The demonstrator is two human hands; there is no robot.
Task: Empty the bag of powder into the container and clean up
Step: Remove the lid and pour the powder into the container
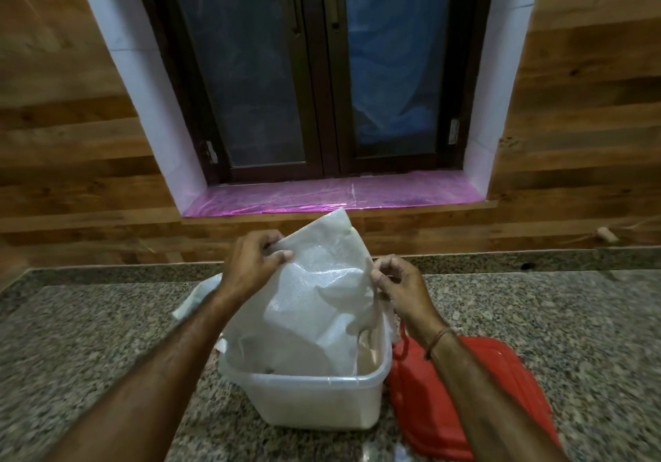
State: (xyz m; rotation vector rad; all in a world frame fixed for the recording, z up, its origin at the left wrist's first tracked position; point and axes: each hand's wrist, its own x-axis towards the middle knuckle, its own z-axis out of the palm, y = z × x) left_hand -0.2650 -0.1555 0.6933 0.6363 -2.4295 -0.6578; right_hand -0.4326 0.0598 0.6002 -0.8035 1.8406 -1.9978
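A white woven plastic bag (314, 297) hangs upside down with its lower end inside a translucent plastic container (314, 393) on the counter. My left hand (250, 265) pinches the bag's upper left edge. At the bag's right edge, my right hand (400, 290) pinches the plastic with curled fingers. Pale powder shows through the container's wall and inside near its right side. The bag hides most of the container's inside.
The container's red lid (500, 372) lies flat on the speckled granite counter (89, 347) just right of the container. A wood-panelled wall and a window with a pink-covered sill (322, 198) stand behind. Another bit of white plastic (195, 300) lies behind my left forearm.
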